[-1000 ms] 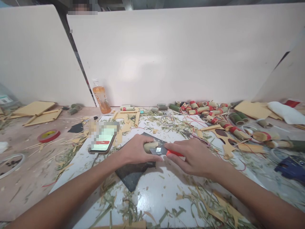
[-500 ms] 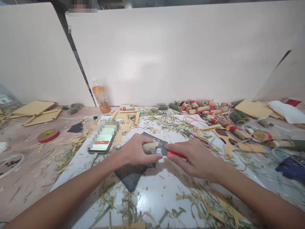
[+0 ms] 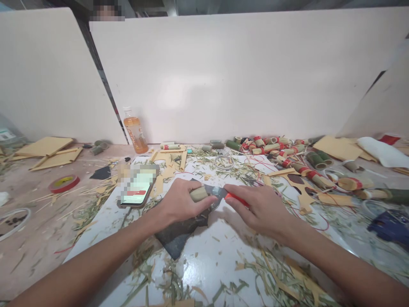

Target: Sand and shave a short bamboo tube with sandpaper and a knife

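My left hand (image 3: 180, 204) is wrapped round a short pale green bamboo piece (image 3: 199, 194) and presses it onto a dark cutting mat (image 3: 177, 240). My right hand (image 3: 259, 207) grips a red-handled knife (image 3: 235, 199), whose grey blade (image 3: 216, 191) rests at the exposed end of the bamboo piece. Both hands work over a white board (image 3: 207, 260) strewn with green shavings.
A phone (image 3: 137, 190) lies left of the mat, an orange drink bottle (image 3: 134, 131) behind it. Red tape roll (image 3: 64, 183) and wood sheets (image 3: 47, 149) lie far left. Several red-banded bamboo tubes (image 3: 287, 153) crowd the right, with a blue tool (image 3: 388, 224) at the edge.
The knife blade has shifted slightly up and along the bamboo end, and my left hand has turned the piece a little. The arms stay where they were.
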The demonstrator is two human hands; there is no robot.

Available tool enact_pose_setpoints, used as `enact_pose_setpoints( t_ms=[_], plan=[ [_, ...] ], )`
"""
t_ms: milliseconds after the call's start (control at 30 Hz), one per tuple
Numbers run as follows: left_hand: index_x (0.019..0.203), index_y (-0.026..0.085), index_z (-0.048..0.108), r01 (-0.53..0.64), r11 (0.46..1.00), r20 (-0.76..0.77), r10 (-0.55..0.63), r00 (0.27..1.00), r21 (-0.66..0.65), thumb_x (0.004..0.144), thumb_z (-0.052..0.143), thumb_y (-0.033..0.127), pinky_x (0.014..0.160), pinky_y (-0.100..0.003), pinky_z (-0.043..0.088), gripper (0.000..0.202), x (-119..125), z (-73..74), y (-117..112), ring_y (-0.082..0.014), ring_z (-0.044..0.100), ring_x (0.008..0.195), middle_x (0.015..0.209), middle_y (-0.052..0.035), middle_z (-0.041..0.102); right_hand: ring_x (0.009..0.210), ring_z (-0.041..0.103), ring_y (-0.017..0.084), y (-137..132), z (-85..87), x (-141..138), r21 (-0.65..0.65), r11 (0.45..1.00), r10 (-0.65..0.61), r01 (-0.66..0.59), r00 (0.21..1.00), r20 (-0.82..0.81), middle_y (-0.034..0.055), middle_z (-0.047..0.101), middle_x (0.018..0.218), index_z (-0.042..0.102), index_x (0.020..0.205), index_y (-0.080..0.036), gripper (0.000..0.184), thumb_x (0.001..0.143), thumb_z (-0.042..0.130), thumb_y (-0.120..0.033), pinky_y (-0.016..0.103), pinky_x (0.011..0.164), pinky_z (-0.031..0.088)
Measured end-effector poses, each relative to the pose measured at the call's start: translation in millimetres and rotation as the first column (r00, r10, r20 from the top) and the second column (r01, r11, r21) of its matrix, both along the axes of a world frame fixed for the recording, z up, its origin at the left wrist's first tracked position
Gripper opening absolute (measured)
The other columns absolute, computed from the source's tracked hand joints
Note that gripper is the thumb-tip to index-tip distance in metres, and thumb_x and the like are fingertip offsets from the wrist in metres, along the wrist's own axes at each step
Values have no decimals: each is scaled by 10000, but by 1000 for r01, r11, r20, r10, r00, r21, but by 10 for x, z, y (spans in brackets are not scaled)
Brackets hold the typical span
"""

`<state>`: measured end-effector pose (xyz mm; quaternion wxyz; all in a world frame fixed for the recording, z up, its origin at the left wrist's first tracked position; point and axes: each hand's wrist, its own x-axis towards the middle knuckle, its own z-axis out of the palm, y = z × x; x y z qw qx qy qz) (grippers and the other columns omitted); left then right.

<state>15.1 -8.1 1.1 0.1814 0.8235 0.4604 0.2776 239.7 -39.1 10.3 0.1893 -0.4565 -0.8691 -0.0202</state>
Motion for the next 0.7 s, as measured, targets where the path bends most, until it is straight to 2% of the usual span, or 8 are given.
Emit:
enact_pose_setpoints(
  t_ms=[133, 267, 400, 533, 700],
  plan=[
    [594, 165, 507, 6, 1000, 24, -6, 1000, -20, 778, 586, 569, 524, -248, 293, 451, -4, 30, 10, -108, 406, 561, 568, 38, 469, 552, 540, 152, 17, 21, 23, -12, 999, -50, 49, 994, -96, -11, 626, 636, 601, 1004, -217, 333, 978, 335, -416, 262, 533, 254],
    [654, 164, 561, 38, 998, 16, -37, 999, -52, 699, 657, 614, 554, -249, 321, 462, -17, 30, 25, -120, 444, 610, 610, 38, 513, 513, 484, 130, 5, 27, 5, -114, 992, 49, -55, 997, -54, -20, 586, 601, 594, 847, -212, 349, 975, 340, -413, 262, 530, 248],
    [640, 156, 545, 92, 990, 21, -90, 996, -110, 668, 676, 638, 527, -236, 307, 500, -26, -23, 30, -102, 399, 573, 575, 52, 480, 558, 513, 135, -5, 13, -23, -154, 980, 127, -130, 991, -27, -12, 618, 659, 607, 907, -223, 314, 973, 362, -408, 263, 542, 242],
    [639, 152, 534, 145, 983, 23, -144, 989, -115, 704, 658, 604, 524, -230, 299, 473, -28, -35, 16, -93, 385, 567, 571, 54, 462, 573, 531, 141, -8, 21, -13, -177, 972, 154, -152, 988, -5, -8, 622, 648, 612, 893, -226, 317, 974, 365, -408, 262, 544, 236],
    [564, 154, 466, 125, 989, 15, -124, 992, -79, 726, 641, 556, 490, -228, 259, 468, -17, 4, -14, -82, 333, 526, 515, 62, 382, 570, 536, 137, -15, 27, -4, -188, 967, 171, -174, 985, -33, 0, 635, 661, 621, 922, -221, 327, 980, 359, -407, 260, 546, 244]
  ],
)
